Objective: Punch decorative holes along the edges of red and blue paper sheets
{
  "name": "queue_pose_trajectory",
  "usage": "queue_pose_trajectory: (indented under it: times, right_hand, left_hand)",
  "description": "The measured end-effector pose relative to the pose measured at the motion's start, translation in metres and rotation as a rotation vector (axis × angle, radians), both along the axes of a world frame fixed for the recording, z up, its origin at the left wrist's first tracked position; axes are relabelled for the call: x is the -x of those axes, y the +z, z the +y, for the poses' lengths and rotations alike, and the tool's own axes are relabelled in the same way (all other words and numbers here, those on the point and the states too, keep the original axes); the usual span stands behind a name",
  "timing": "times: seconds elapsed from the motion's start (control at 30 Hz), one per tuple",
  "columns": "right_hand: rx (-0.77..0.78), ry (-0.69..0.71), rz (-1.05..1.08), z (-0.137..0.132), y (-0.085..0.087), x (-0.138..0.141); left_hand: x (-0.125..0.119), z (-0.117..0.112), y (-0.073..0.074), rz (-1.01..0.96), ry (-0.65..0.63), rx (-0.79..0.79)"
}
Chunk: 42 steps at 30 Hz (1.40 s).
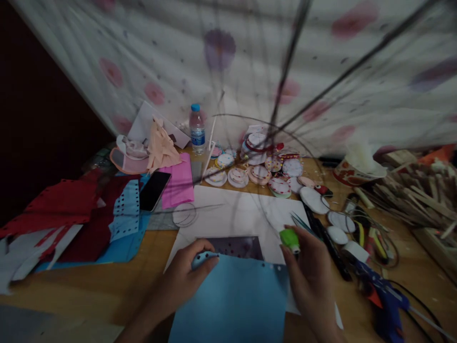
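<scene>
My left hand pinches the top left corner of a sheet of blue paper, which curls over there. Small punched holes run along the sheet's upper edge. In my right hand is a small green hole punch, held between thumb and fingers just above and beside the sheet's right corner; the two look apart. Beneath the blue sheet lie a dark picture-like card and white paper.
Left lie red papers, a punched light-blue strip and a phone. Behind are a water bottle and several layered paper discs. At right are a blue glue gun, wood strips and a paper tub.
</scene>
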State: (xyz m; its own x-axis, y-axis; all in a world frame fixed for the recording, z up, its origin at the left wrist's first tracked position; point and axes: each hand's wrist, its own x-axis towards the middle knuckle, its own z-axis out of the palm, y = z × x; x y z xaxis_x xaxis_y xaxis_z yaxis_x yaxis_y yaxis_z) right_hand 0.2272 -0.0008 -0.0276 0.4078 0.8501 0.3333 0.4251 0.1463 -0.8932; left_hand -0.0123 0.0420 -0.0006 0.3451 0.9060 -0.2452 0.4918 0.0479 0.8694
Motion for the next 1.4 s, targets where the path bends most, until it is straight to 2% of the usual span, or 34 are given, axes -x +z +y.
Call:
queue_pose_trajectory:
  times: [0.07, 0.2, 0.3, 0.4, 0.47, 0.53, 0.63, 0.7, 0.8, 0.97, 1.2, 1.4]
  right_hand:
    - [0.011, 0.021, 0.099, 0.003, 0.01, 0.0]
    - [0.259, 0.402, 0.337, 0.008, 0.029, 0.011]
    - [0.359, 0.582, 0.53, 0.012, 0.03, 0.023]
    - [0.436, 0.688, 0.571, 0.016, 0.026, 0.026]
    - [0.496, 0.745, 0.467, 0.019, 0.025, 0.024]
    - [0.508, 0.775, 0.253, 0.021, 0.029, 0.02]
    - [0.474, 0.829, -0.08, 0.025, 0.042, 0.015]
    - [0.453, 0.882, -0.202, 0.028, 0.051, 0.015]
    - [0.449, 0.931, -0.268, 0.034, 0.059, 0.015]
    - [0.445, 0.997, -0.328, 0.039, 0.057, 0.014]
    - [0.462, 1.006, -0.416, 0.036, 0.056, 0.011]
    - [0.515, 1.018, -0.469, 0.038, 0.059, 0.015]
  left_hand:
    - [-0.003, -0.002, 0.001, 0.015, -0.056, -0.019]
    - [-0.011, -0.006, 0.01, 0.041, -0.106, -0.012]
    - [-0.014, -0.009, 0.015, 0.081, -0.12, -0.028]
    - [-0.015, -0.012, 0.017, 0.098, -0.137, -0.05]
    - [-0.016, -0.013, 0.017, 0.086, -0.14, -0.058]
    - [-0.018, -0.013, 0.017, 0.073, -0.14, -0.072]
    - [-0.021, -0.012, 0.016, 0.065, -0.15, -0.068]
    - [-0.023, -0.011, 0.015, 0.057, -0.15, -0.065]
    - [-0.025, -0.011, 0.014, 0.052, -0.128, -0.078]
    - [-0.025, -0.01, 0.013, 0.046, -0.126, -0.067]
    - [-0.021, -0.01, 0.008, 0.058, -0.123, -0.08]
    - [-0.021, -0.008, 0.013, 0.076, -0.139, -0.083]
